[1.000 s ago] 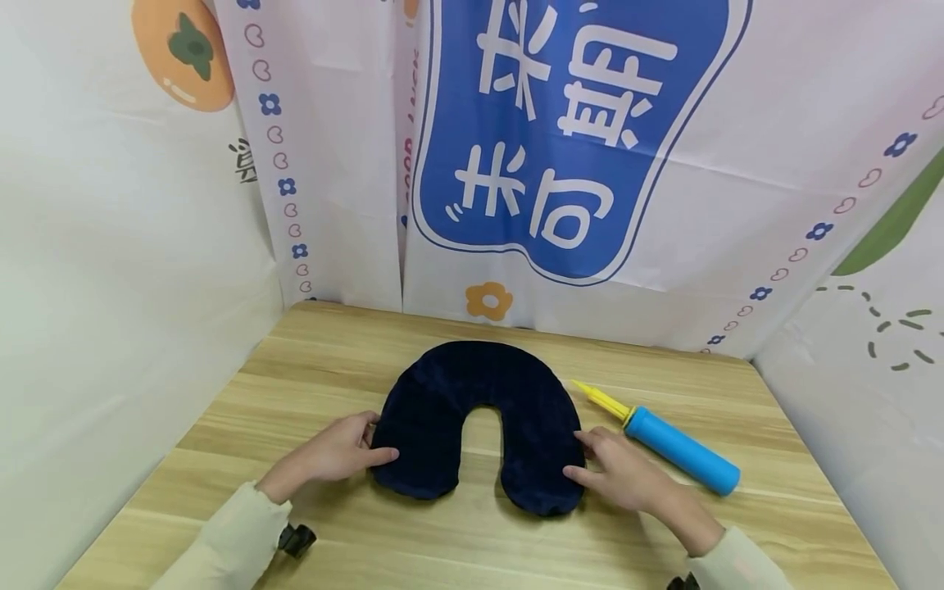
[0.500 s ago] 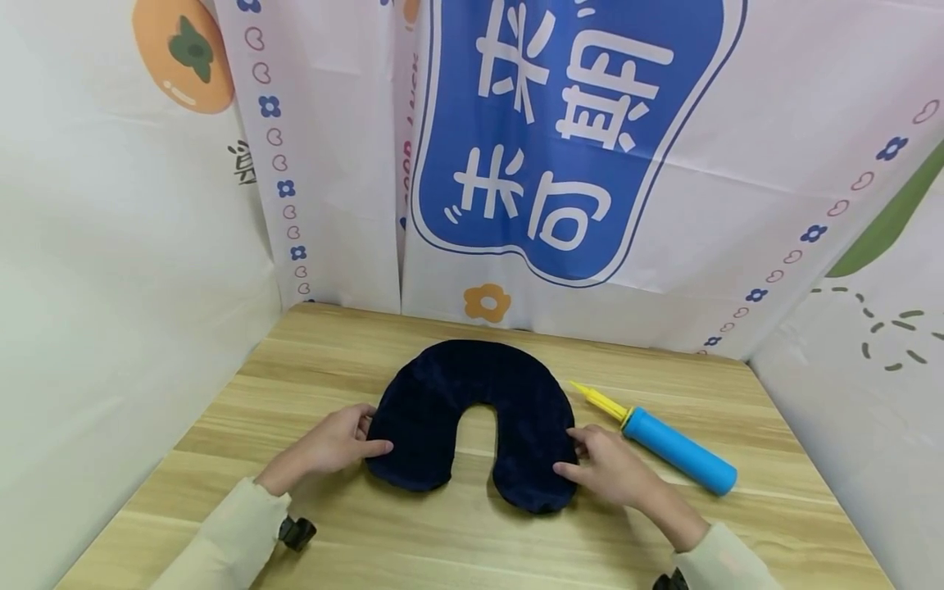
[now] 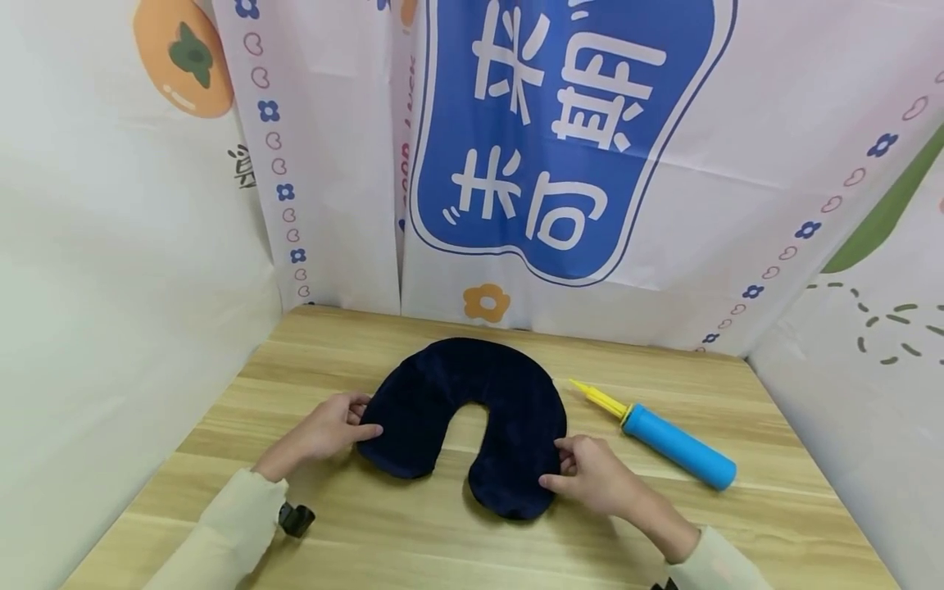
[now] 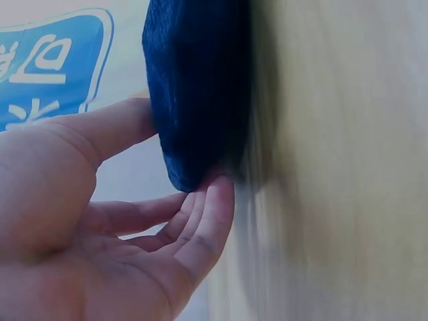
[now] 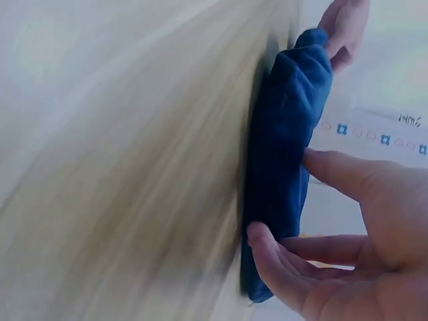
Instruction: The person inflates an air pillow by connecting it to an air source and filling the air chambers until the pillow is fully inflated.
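Note:
A dark navy U-shaped neck pillow (image 3: 487, 385) lies on the wooden table with its opening toward the person. My left hand (image 3: 330, 426) grips the outer edge of its left arm, thumb on top and fingers at the side. In the left wrist view the fingertips (image 4: 219, 190) reach the pillow's lower edge. At the outer edge of the right arm, my right hand (image 3: 596, 477) pinches the cloth between thumb and fingers. The right wrist view shows the pillow's side (image 5: 284, 140) with the thumb on its upper face.
To the right of the pillow lies a blue hand pump (image 3: 680, 447) with a yellow nozzle (image 3: 599, 397) pointing toward the back left. Printed white cloth (image 3: 347, 205) hangs behind the wooden table (image 3: 413, 541) and along both sides.
The pillow has shifted slightly left and turned a little clockwise, its left arm moving away and its right arm nearer. Both hands have moved with it, keeping hold.

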Action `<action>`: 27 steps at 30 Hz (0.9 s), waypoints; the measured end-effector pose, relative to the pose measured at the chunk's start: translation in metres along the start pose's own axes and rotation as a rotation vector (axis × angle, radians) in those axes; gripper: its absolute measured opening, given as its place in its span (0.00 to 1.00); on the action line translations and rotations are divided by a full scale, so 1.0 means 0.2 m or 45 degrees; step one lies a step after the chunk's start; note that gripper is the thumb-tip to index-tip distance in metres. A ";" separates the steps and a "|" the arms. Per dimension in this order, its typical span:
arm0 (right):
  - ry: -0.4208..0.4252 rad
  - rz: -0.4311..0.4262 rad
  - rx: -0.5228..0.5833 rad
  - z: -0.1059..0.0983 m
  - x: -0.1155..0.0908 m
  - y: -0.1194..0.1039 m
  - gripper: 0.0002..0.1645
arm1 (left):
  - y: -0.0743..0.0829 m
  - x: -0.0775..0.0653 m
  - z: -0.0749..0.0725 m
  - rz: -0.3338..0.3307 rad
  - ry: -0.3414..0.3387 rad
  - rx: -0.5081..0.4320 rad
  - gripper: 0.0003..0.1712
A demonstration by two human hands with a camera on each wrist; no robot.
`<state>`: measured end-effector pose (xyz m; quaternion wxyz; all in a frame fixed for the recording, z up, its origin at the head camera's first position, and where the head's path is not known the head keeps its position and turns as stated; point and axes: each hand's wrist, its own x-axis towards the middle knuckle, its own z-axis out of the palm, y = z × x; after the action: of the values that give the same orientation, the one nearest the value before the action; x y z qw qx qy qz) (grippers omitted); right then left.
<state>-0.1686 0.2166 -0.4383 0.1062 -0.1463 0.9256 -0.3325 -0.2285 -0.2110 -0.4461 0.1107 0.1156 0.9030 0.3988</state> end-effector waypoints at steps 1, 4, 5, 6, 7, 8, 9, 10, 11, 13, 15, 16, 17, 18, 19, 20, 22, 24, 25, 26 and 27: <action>-0.014 -0.009 -0.001 0.00 -0.01 -0.01 0.45 | 0.00 0.00 -0.01 -0.005 0.003 -0.001 0.40; -0.019 -0.017 0.000 -0.02 -0.01 -0.02 0.42 | -0.01 0.01 -0.02 -0.014 0.004 -0.015 0.40; -0.013 -0.014 0.000 -0.03 0.00 -0.02 0.41 | -0.02 0.00 -0.02 -0.019 0.005 -0.008 0.41; -0.003 -0.006 -0.002 -0.04 0.00 -0.01 0.40 | -0.02 0.00 -0.02 -0.028 0.003 -0.002 0.41; 0.010 0.008 -0.009 -0.05 0.01 0.00 0.38 | -0.02 -0.01 -0.02 -0.045 -0.002 -0.002 0.41; 0.026 0.015 -0.019 -0.06 0.02 0.01 0.37 | -0.02 -0.02 -0.02 -0.059 -0.012 -0.004 0.40; 0.035 0.033 -0.030 -0.08 0.03 0.02 0.37 | -0.02 -0.04 -0.02 -0.080 -0.020 -0.007 0.39; 0.046 0.051 -0.043 -0.09 0.05 0.03 0.37 | -0.02 -0.05 -0.02 -0.101 -0.026 -0.013 0.38; 0.054 0.069 -0.046 -0.11 0.06 0.05 0.38 | -0.02 -0.06 -0.01 -0.114 -0.030 -0.024 0.36; 0.060 0.109 -0.041 -0.13 0.09 0.07 0.39 | -0.01 -0.08 -0.01 -0.129 -0.032 -0.059 0.32; 0.066 0.150 -0.022 -0.15 0.13 0.10 0.39 | -0.01 -0.09 0.00 -0.131 -0.021 -0.087 0.27; 0.070 0.162 -0.013 -0.15 0.14 0.11 0.39 | -0.01 -0.10 0.00 -0.127 -0.019 -0.100 0.26; 0.071 0.175 -0.005 -0.16 0.16 0.12 0.39 | -0.01 -0.10 0.00 -0.122 -0.021 -0.117 0.24; 0.075 0.185 0.001 -0.16 0.17 0.14 0.39 | -0.01 -0.10 0.00 -0.123 -0.026 -0.135 0.22; 0.082 0.195 0.002 -0.15 0.18 0.14 0.39 | -0.02 -0.11 0.01 -0.128 -0.033 -0.155 0.21; 0.091 0.205 0.004 -0.14 0.20 0.15 0.38 | -0.02 -0.11 0.01 -0.133 -0.041 -0.172 0.20; 0.105 0.222 0.002 -0.13 0.22 0.16 0.37 | -0.03 -0.12 0.02 -0.135 -0.057 -0.206 0.19; 0.130 0.240 0.008 -0.12 0.24 0.16 0.34 | -0.03 -0.12 0.02 -0.126 -0.068 -0.239 0.18; 0.141 0.246 0.015 -0.11 0.25 0.16 0.32 | -0.04 -0.12 0.01 -0.120 -0.070 -0.251 0.18; 0.151 0.251 0.024 -0.11 0.26 0.16 0.31 | -0.04 -0.12 0.01 -0.113 -0.072 -0.263 0.18; 0.157 0.257 0.037 -0.11 0.27 0.16 0.30 | -0.04 -0.12 0.01 -0.106 -0.073 -0.275 0.17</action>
<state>-0.2308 0.2337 -0.4479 0.0839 -0.0301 0.9355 -0.3418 -0.2066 -0.2226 -0.4512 0.1647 0.0767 0.8551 0.4855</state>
